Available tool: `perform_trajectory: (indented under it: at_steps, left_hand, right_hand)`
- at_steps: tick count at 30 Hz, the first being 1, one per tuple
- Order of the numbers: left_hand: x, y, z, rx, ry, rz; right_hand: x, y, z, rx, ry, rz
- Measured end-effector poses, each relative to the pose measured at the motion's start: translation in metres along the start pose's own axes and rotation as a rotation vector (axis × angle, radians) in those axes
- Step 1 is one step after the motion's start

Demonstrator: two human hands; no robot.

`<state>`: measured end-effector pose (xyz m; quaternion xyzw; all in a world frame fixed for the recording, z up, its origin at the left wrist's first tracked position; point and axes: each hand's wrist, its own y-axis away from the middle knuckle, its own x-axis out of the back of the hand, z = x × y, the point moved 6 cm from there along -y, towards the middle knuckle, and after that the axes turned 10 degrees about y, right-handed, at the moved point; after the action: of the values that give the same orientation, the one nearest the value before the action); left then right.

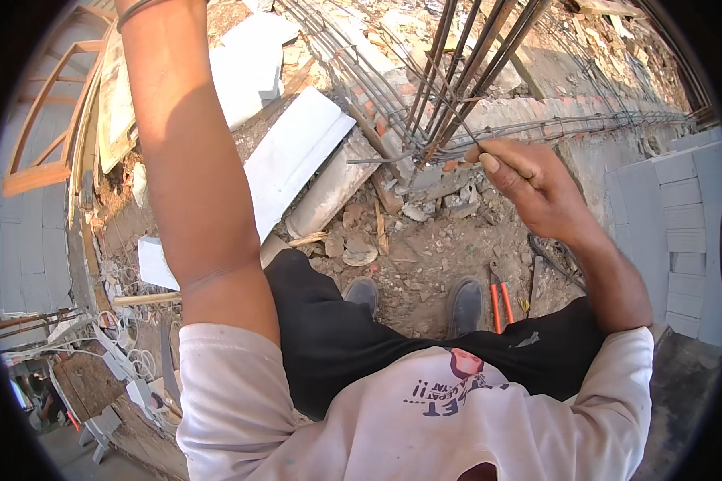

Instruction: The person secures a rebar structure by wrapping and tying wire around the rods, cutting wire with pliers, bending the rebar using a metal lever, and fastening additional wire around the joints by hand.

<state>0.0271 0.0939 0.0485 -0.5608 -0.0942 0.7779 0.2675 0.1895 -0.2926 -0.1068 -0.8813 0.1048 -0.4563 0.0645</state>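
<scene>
My right hand is closed in a pinch, thumb against the bent fingers, on a thin dark wire that runs up and left past the bars. Just left of it, a cluster of upright rusty rebar rises from the low brick-and-concrete footing. My left arm stretches straight up past the top edge; a dark band shows near the wrist, and the hand itself is out of frame. Long horizontal rebar with ties lies along the footing beyond.
Pliers with orange handles lie on the dirt beside my right shoe. White blocks and a broken concrete post lean at left. A wooden frame stands far left, and a grey block wall at right.
</scene>
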Motion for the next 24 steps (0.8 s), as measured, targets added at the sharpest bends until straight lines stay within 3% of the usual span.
perform_trajectory:
  at_steps: [2,3,6,8,9,10,11,12,13,15,16,17,18,19,21,22,23,24]
  left_hand:
    - [-0.008,0.01,-0.006,-0.044,-0.078,-0.018]
    - [-0.013,0.02,-0.017,-0.04,-0.073,-0.027]
    - [-0.032,0.06,-0.071,0.134,-0.064,-0.127]
    - [-0.051,0.106,-0.108,0.092,-0.157,-0.185]
    - [-0.064,0.123,-0.119,0.178,-0.148,-0.085]
    - [-0.078,0.141,-0.129,0.262,-0.132,0.019]
    - [-0.057,0.133,-0.147,0.291,0.061,-0.198]
    - [-0.057,0.137,-0.146,0.297,0.065,-0.203]
    - [-0.059,0.146,-0.144,0.329,0.101,-0.226]
    - [-0.054,0.15,-0.147,0.355,0.144,-0.244]
    - [-0.038,0.147,-0.154,0.335,0.008,-0.155]
    - [-0.018,0.144,-0.161,0.315,-0.127,-0.063]
    - [-0.011,0.15,-0.167,0.454,0.051,-0.026]
    - [-0.005,0.162,-0.168,0.388,-0.075,-0.064]
    - [-0.005,0.171,-0.168,0.437,0.01,-0.113]
    - [-0.007,0.173,-0.173,0.434,0.043,-0.066]
    - [-0.005,0.176,-0.182,0.558,-0.01,0.06]
    - [-0.007,0.172,-0.181,0.488,-0.08,0.048]
  right_hand:
    - [-0.01,-0.005,0.01,-0.059,-0.045,-0.207]
    - [-0.014,-0.009,0.016,-0.062,-0.042,-0.196]
    - [-0.003,-0.023,-0.012,0.267,0.32,0.212]
    - [-0.004,-0.039,-0.019,-0.079,-0.441,0.097]
    - [-0.005,-0.047,-0.024,-0.08,-0.442,0.108]
    - [-0.007,-0.057,-0.024,-0.135,-0.666,0.107]
    - [-0.011,-0.062,-0.024,-0.189,-0.888,0.106]
    - [-0.011,-0.064,-0.024,-0.222,-0.958,0.154]
    - [-0.009,-0.065,-0.024,-0.224,-0.954,0.158]
    - [0.007,-0.065,-0.018,-0.198,-0.631,0.297]
    - [0.014,-0.066,-0.016,-0.178,-0.352,0.355]
    - [0.019,-0.064,-0.01,-0.181,-0.345,0.345]
    - [0.021,-0.063,-0.004,-0.211,-0.273,0.244]
    - [0.019,-0.062,-0.001,-0.238,-0.202,0.141]
    - [0.012,-0.06,-0.007,-0.307,-0.256,0.104]
    - [0.009,-0.061,-0.015,-0.328,-0.327,0.122]
    - [0.006,-0.062,-0.02,-0.351,-0.398,0.143]
    - [0.0,-0.066,-0.022,-0.355,-0.392,0.137]
